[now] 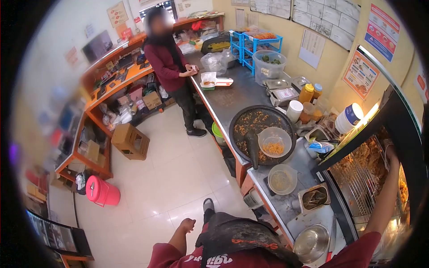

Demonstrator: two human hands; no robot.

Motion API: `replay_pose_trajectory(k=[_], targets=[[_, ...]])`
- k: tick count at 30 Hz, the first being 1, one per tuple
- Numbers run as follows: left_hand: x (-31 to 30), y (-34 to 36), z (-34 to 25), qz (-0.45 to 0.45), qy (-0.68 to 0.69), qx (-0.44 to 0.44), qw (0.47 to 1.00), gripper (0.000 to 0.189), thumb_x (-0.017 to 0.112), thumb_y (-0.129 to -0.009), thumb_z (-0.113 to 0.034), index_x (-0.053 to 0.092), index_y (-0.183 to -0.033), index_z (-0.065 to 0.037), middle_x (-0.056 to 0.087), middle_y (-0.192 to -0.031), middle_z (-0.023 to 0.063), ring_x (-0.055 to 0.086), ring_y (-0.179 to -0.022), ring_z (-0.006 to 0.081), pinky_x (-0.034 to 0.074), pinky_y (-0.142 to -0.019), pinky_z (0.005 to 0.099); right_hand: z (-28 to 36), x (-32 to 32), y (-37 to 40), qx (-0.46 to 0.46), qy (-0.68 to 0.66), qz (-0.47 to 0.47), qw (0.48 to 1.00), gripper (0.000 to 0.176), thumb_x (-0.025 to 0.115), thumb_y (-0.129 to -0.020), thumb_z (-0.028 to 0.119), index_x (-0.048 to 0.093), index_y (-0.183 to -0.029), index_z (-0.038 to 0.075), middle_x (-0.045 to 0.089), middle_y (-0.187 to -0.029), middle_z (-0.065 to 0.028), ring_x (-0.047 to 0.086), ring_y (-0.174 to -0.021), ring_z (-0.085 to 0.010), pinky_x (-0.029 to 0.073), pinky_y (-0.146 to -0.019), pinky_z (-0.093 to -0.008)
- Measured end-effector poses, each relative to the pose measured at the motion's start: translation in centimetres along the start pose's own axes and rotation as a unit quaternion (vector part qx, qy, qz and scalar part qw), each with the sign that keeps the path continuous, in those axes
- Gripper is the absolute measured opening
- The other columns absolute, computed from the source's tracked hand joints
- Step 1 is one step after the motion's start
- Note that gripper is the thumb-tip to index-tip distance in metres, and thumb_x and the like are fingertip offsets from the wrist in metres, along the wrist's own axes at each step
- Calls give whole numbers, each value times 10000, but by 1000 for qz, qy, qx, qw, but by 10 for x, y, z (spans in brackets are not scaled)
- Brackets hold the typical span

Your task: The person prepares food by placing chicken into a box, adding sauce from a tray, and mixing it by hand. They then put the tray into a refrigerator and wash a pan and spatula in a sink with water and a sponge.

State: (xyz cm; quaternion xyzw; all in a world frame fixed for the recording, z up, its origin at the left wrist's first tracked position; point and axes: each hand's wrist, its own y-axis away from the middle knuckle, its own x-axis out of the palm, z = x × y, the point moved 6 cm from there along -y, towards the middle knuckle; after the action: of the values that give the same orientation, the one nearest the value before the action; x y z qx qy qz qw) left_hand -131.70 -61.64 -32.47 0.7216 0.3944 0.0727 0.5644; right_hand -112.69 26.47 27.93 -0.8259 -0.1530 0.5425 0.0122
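My right hand (pixel 391 151) reaches into a lit glass display case (pixel 353 178), beside pieces of fried chicken (pixel 368 154) on a wire rack (pixel 360 183). Its fingers look closed around something pale, too small and partly hidden to name. My left hand (pixel 188 224) hangs over the floor at my side, loosely curled, with nothing visible in it. On the counter left of the case are a large stone mortar (pixel 239 149) with a clear plastic bowl (pixel 286 153) in it, another plastic bowl (pixel 282 178), a metal tray (pixel 328 207) and a steel bowl (pixel 311 243).
Another person (pixel 166 62) stands at the counter's far left side, hands together near a paper food box (pixel 214 82). Sauce bottles (pixel 306 94), a white tub (pixel 349 118) and blue racks (pixel 254 49) line the wall. A pink bin (pixel 103 192) and a brown crate (pixel 130 141) stand on the floor.
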Motion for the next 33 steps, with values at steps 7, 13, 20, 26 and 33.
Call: replay_pose_trajectory(k=[7, 13, 20, 26, 33], targets=[[4, 17, 81, 11, -57, -41, 997, 488, 486, -973, -392, 639, -1067, 61, 699, -1036, 167, 715, -920, 334, 589, -752, 462, -9, 3, 5, -2, 13, -5, 1000, 480, 449, -1019, 236, 434, -1452, 30, 410, -1502, -256, 389, -1396, -394, 349, -1138, -438], [-20, 58, 102, -30, -29, -5, 999, 524, 490, -983, -405, 626, -1133, 78, 701, -1109, 183, 716, -962, 347, 586, -773, 458, -16, 10, 7, -4, 20, -8, 1000, 484, 439, -1021, 229, 418, -1461, 27, 399, -1509, -256, 380, -1402, -394, 340, -1145, -440], [-21, -5, 70, -9, 5, -89, 996, 481, 487, -970, -377, 633, -1067, 70, 700, -1020, 187, 728, -893, 342, 591, -718, 457, -17, 11, 12, -6, 33, -12, 999, 490, 428, -1023, 219, 400, -1471, 23, 387, -1518, -256, 370, -1409, -395, 330, -1153, -443], [-5, 6, 26, 10, -43, -47, 998, 452, 484, -950, -355, 636, -1037, 62, 687, -976, 186, 731, -851, 336, 588, -690, 457, -20, 11, 15, -11, 45, -15, 999, 494, 419, -1025, 211, 384, -1480, 20, 376, -1526, -256, 361, -1415, -395, 321, -1159, -445], [-5, -4, 62, 12, -24, -82, 996, 477, 470, -958, -375, 630, -1034, 68, 696, -1020, 180, 732, -896, 339, 591, -702, 456, -23, 14, 25, -16, 52, -18, 998, 500, 408, -1027, 202, 366, -1490, 17, 363, -1535, -256, 351, -1422, -395, 311, -1167, -447]])
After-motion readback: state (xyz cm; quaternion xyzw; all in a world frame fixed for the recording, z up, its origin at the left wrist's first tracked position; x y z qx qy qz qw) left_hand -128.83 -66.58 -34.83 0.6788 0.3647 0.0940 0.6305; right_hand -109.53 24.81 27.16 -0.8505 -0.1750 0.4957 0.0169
